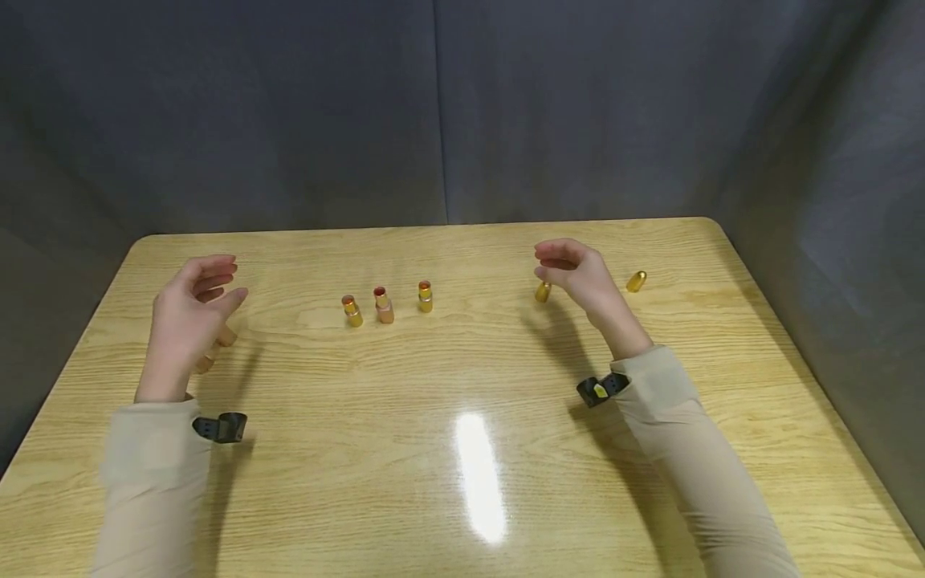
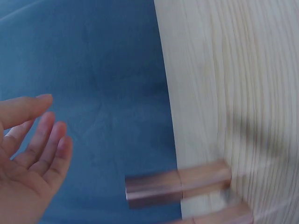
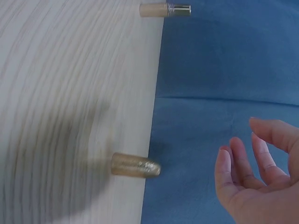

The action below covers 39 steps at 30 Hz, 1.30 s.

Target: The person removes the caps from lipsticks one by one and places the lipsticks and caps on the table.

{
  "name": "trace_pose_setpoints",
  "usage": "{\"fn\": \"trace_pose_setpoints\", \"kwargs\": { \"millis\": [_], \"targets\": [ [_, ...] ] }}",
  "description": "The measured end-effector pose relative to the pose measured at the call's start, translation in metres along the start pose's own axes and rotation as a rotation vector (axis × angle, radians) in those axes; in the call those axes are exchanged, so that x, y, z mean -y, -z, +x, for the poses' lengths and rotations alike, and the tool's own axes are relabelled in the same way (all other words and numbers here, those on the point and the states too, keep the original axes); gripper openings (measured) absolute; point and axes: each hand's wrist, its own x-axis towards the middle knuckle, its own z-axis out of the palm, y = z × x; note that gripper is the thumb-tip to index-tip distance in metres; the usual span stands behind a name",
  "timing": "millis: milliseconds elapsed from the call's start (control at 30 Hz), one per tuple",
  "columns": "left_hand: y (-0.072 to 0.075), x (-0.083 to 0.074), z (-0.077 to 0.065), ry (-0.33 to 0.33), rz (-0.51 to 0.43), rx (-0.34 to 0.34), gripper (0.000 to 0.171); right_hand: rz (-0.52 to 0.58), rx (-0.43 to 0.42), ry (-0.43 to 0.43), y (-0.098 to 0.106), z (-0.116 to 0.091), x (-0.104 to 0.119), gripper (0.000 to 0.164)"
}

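Observation:
My left hand [image 1: 189,313] hovers above the table's left side, fingers loosely bent and holding nothing. Beneath it stand two copper-coloured tubes, one [image 1: 227,335] partly hidden by the hand; the left wrist view shows a tube [image 2: 177,184] upright and apart from the fingers [image 2: 58,158]. On the right, my right hand [image 1: 574,273] is raised with nothing in its bent fingers. Just below its fingertips is a gold, bullet-shaped piece [image 1: 543,294], which in the right wrist view is a tapered gold piece [image 3: 135,165] standing clear of the hand.
Between the hands stand three lipstick-like tubes with reddish tops: a gold one [image 1: 352,311], a pinkish one [image 1: 385,307] and another gold one [image 1: 425,297]. A second gold bullet-shaped piece [image 1: 636,281] lies far right. Dark curtains [image 1: 433,112] surround the wooden table [image 1: 361,482].

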Motion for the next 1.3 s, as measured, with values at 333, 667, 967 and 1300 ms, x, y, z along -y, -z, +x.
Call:
{"fn": "trace_pose_setpoints", "kwargs": {
  "millis": [333,667,967,1300],
  "targets": [
    [0.020,0.023,0.002,0.089,0.102,-0.072,0.047,0.007,0.043,0.024,-0.009,-0.001,0.010,0.037],
    [0.026,0.041,0.002,0.070,0.132,-0.026,0.049,0.007,0.053,0.018,-0.014,0.000,0.013,0.038],
    [0.027,0.046,0.002,0.086,0.174,0.084,0.057,0.026,0.048,0.057,-0.016,0.001,0.024,0.038],
    [0.023,0.054,0.003,0.081,0.249,0.132,0.046,0.050,0.070,0.073,-0.020,0.000,0.034,0.038]
  ]
}}
